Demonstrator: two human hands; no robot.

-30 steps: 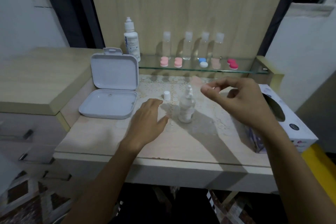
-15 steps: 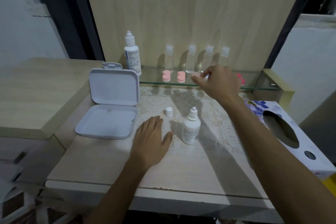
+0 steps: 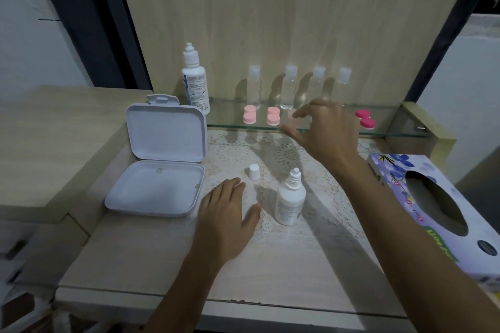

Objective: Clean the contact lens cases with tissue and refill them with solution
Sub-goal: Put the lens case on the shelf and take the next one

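My right hand (image 3: 323, 130) hovers over the glass shelf (image 3: 392, 131) with its fingers spread and holds nothing. A pale pink lens case (image 3: 292, 113) lies on the shelf at its fingertips. Two more pink cases (image 3: 249, 114) (image 3: 273, 116) sit to the left and a magenta case (image 3: 365, 119) to the right. My left hand (image 3: 227, 213) rests flat on the table. Right beside it stands a small white solution bottle (image 3: 290, 197), uncapped, with its cap (image 3: 254, 171) behind. The tissue box (image 3: 433, 213) is at the right.
An open white plastic box (image 3: 159, 170) lies at the table's left. A taller solution bottle (image 3: 194, 84) and several clear small bottles (image 3: 289, 86) stand on the shelf against the wooden back panel. A lace mat (image 3: 286, 154) covers the table's middle.
My right hand carried a pale pink case from above the table to the shelf and has spread its fingers there. My left hand stayed flat on the table.
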